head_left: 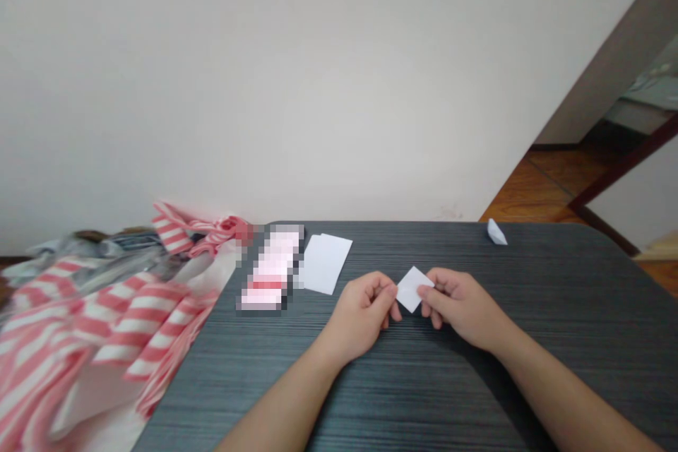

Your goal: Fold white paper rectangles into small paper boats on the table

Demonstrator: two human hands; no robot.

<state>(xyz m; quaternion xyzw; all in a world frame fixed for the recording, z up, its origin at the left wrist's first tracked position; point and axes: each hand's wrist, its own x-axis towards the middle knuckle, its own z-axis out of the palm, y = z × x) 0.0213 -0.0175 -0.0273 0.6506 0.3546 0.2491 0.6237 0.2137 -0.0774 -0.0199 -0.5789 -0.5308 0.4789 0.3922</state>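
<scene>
A small folded white paper point(412, 291) shows as a diamond held above the dark table point(402, 395). Its left corner is pinched between the thumb and fingers of my left hand point(365, 311). My right hand point(460, 304) grips the right corner, thumb on top and fingers curled beneath. To the left of my hands lie white paper sheets point(325, 265), slightly offset on one another. Near the far right edge stands a small folded paper piece point(496, 232), shaped like a little boat.
A blurred-out pinkish-white rectangular item point(272, 268) lies at the table's left edge. Red-and-white striped cloth point(138, 318) and other fabric are heaped beyond it. A pale wall point(318, 85) rises behind the table. Wooden floor point(540, 187) shows at the right.
</scene>
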